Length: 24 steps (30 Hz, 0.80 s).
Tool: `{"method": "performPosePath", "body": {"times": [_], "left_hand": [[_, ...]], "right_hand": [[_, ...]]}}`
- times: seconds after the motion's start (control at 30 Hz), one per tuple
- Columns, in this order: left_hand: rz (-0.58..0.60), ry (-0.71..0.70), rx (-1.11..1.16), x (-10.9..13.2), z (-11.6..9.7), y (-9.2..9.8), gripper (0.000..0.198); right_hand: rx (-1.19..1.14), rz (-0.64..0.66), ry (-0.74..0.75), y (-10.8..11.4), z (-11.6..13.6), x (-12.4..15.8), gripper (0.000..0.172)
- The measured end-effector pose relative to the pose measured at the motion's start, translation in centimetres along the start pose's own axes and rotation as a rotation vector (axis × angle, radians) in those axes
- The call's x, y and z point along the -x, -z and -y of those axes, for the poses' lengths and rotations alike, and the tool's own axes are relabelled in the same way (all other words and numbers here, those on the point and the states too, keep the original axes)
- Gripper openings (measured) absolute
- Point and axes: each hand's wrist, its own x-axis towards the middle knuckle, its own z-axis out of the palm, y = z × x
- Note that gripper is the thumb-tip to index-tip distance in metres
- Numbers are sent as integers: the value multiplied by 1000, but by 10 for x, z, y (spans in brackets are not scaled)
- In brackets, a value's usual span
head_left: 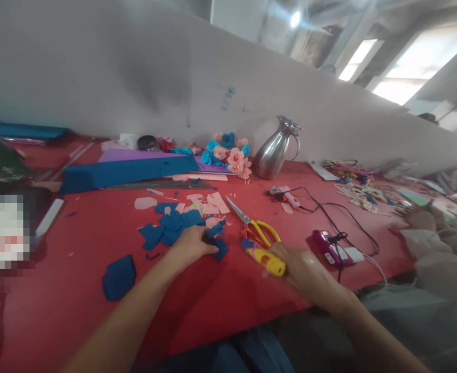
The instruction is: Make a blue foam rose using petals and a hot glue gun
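Observation:
My left hand [191, 244] is closed on a dark blue paper piece [219, 250], at the right edge of a loose pile of blue paper pieces [174, 223]. In my right hand [300, 267] is a stubby yellow plastic tool [268, 261], partly blurred, with blue at its far tip; its exact kind is unclear. Just beyond it lie scissors [265, 231] with yellow handles, blades pointing away and left. Pink paper scraps [213, 203] are behind the blue pile. One larger blue piece [118, 277] lies apart, left of my left forearm.
On the red table [197, 305] stand a metal jug [274, 150] and a bunch of paper flowers [232, 155]. Blue paper strips [131, 172] lie at the back left. A pink glue gun [288, 198] trails a black cord toward a magenta power strip [331, 248].

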Motion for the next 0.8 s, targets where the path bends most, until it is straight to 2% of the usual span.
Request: {"method": "performPosePath", "body": {"times": [0.1, 0.17, 0.23, 0.33, 0.43, 0.5, 0.57, 0.67, 0.73, 0.8], "left_hand": [[-48, 4, 67, 2, -5, 8, 22], [-100, 13, 138, 4, -10, 14, 23], [-159, 17, 236, 6, -13, 20, 30], [-253, -26, 308, 6, -12, 29, 38], [-355, -86, 207, 3, -6, 36, 40], [-374, -114, 156, 2, -4, 39, 46], [-341, -149, 145, 3, -4, 40, 48], [-250, -201, 132, 6, -8, 40, 44], [-216, -210, 124, 8, -12, 40, 42], [-221, -197, 115, 10, -14, 41, 43]], "right_hand": [[9, -111, -138, 9, -22, -29, 25], [75, -132, -192, 7, -37, -52, 26], [144, -102, -209, 2, -49, -74, 25], [239, -112, -138, -5, -55, -95, 19], [156, -226, -123, -3, -36, -105, 23], [-45, -305, -16, 3, -11, -111, 31], [-259, -260, 187, 10, 18, -120, 32], [-504, -112, 345, 16, 53, -137, 31], [-569, 46, 378, 17, 65, -147, 19], [-550, 105, 360, 16, 70, -153, 9]]}}
